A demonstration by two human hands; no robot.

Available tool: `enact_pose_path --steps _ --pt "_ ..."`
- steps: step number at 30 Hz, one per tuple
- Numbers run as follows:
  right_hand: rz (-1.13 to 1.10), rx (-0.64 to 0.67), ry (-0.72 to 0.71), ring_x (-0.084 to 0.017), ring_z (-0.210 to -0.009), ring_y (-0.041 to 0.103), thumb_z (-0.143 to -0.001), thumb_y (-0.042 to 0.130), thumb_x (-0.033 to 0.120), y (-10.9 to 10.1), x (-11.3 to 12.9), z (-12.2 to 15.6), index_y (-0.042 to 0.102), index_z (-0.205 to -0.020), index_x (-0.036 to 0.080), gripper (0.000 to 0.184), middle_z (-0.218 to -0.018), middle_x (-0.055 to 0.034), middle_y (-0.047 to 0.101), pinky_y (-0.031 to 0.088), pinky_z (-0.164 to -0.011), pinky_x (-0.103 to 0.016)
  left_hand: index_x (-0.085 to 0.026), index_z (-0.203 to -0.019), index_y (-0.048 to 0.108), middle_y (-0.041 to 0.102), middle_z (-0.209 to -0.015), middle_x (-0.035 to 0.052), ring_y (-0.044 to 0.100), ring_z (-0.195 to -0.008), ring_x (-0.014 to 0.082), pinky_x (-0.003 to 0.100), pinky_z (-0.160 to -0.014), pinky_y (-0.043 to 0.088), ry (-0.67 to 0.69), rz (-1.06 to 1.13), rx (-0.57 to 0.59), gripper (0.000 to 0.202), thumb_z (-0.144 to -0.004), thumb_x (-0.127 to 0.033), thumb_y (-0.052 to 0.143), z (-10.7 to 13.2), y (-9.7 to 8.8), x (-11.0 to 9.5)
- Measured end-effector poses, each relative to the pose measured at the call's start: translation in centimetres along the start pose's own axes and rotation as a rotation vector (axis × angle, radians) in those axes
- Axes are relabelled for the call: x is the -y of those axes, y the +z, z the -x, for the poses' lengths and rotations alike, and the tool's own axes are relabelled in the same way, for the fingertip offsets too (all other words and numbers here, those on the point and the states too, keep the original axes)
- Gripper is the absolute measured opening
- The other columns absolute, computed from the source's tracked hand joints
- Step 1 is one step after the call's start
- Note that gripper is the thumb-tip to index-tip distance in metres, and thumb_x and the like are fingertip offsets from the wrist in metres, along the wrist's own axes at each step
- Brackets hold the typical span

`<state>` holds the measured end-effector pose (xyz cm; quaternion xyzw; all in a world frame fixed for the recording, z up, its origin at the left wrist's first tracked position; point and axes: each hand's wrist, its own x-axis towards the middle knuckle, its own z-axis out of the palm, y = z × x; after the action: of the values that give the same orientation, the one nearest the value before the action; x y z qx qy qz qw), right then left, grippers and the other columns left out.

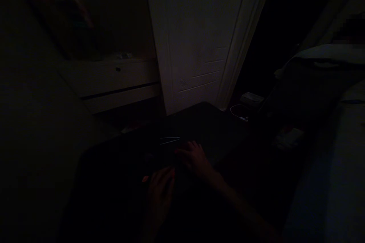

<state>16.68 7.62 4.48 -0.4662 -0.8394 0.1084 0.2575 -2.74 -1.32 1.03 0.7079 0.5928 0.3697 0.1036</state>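
Note:
The scene is very dark. My left hand lies palm down on a dark tabletop, its fingers stretched forward and slightly bent. Just left of its fingers is a small orange-red piece, too dim to name. Farther forward and to the right, my right hand rests low over the top, thumb and fingers apart, with the fingertips in shadow. Nothing can be made out in either hand. Beyond the hands lies a thin metal pair of tweezers, its two arms spread toward the left and its joined end near my right fingers.
A pale panelled door stands behind the table. At left is a cabinet with a drawer. To the right, a white cable and a pale box lie low down. A person is partly visible at far right.

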Motion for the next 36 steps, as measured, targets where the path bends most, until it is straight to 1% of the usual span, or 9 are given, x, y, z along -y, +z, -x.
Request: enact_pose_path --steps 3,6,8,10,13,17,22,29,36 --pt "0.068 0.098 -0.012 -0.034 -0.119 0.058 -0.104 0.065 0.023 0.3 -0.4 -2.4 0.071 -0.138 0.024 0.034 -0.132 -0.0155 0.067 0.048 -0.096 -0.051 -0.033 -0.121 0.079 0.078 -0.125 0.0078 0.071 -0.118 0.0310 0.061 -0.115 0.040 -0.081 -0.023 0.042 0.030 -0.098 -0.037 0.059 0.0 -0.3 -0.4" --pt "0.012 0.101 -0.015 -0.031 -0.118 0.059 -0.104 0.067 0.025 0.8 -0.8 -3.3 0.079 -0.119 0.021 0.019 -0.126 -0.0139 0.070 0.048 -0.098 -0.050 -0.032 -0.126 0.076 0.079 -0.125 0.0081 0.071 -0.120 0.0301 0.061 -0.116 0.037 -0.121 0.047 0.089 0.035 -0.102 -0.035 0.051 0.0 -0.4 -0.5" --pt "-0.122 0.045 -0.029 -0.028 -0.115 0.063 -0.104 0.069 0.024 0.7 -0.7 -2.8 0.080 -0.110 0.019 0.015 -0.121 -0.0127 0.072 0.049 -0.101 -0.046 -0.030 -0.131 0.073 0.078 -0.130 0.0090 0.070 -0.123 0.0301 0.061 -0.118 0.036 -0.163 0.096 0.077 0.038 -0.103 -0.036 0.049 0.1 -0.4 -0.3" --pt "-0.345 0.007 -0.061 -0.023 -0.109 0.069 -0.105 0.067 0.022 0.2 0.0 -1.7 0.080 -0.111 0.017 0.015 -0.117 -0.0111 0.075 0.053 -0.098 -0.038 -0.027 -0.136 0.069 0.077 -0.132 0.0099 0.071 -0.123 0.0300 0.061 -0.120 0.035 -0.218 0.145 0.047 0.041 -0.102 -0.039 0.051 0.3 -0.3 -0.1" --pt "-0.586 0.070 -0.141 -0.019 -0.099 0.074 -0.103 0.069 0.026 -1.1 1.5 0.2 0.079 -0.116 0.021 0.017 -0.110 -0.0068 0.078 0.057 -0.090 -0.030 -0.026 -0.139 0.066 0.077 -0.133 0.0101 0.073 -0.119 0.0287 0.059 -0.123 0.034 -0.272 0.206 0.016 0.045 -0.100 -0.044 0.054 0.6 -0.2 0.3" --pt "-0.514 0.165 -0.237 -0.019 -0.096 0.072 -0.101 0.070 0.019 -2.3 2.7 1.2 0.081 -0.118 0.023 0.021 -0.108 -0.0068 0.073 0.057 -0.087 -0.029 -0.023 -0.140 0.065 0.076 -0.134 0.0124 0.074 -0.119 0.0279 0.056 -0.122 0.038 -0.300 0.243 -0.001 0.047 -0.098 -0.043 0.055 0.8 -0.2 0.3" --pt "-0.447 0.224 -0.277 -0.019 -0.102 0.069 -0.100 0.067 0.012 -2.1 2.9 0.7 0.079 -0.125 0.023 0.030 -0.111 -0.0070 0.069 0.056 -0.092 -0.030 -0.024 -0.137 0.066 0.080 -0.126 0.0113 0.076 -0.116 0.0281 0.055 -0.118 0.044 -0.331 0.274 -0.008 0.046 -0.097 -0.044 0.057 0.7 -0.1 0.4" --pt "-0.396 0.170 -0.283 -0.022 -0.105 0.070 -0.098 0.072 0.015 -0.8 2.7 0.9 0.080 -0.121 0.023 0.025 -0.112 -0.0084 0.075 0.057 -0.095 -0.033 -0.027 -0.135 0.068 0.078 -0.129 0.0098 0.073 -0.121 0.0278 0.056 -0.122 0.038 -0.319 0.277 -0.038 0.043 -0.096 -0.042 0.057 0.8 0.5 0.8" --pt "-0.338 0.174 -0.299 -0.022 -0.106 0.070 -0.096 0.073 0.010 -0.7 2.5 1.2 0.079 -0.119 0.021 0.026 -0.113 -0.0087 0.076 0.055 -0.096 -0.035 -0.026 -0.137 0.067 0.077 -0.130 0.0106 0.073 -0.120 0.0287 0.057 -0.120 0.042 -0.333 0.285 0.000 0.045 -0.097 -0.044 0.057 0.8 0.3 0.8"
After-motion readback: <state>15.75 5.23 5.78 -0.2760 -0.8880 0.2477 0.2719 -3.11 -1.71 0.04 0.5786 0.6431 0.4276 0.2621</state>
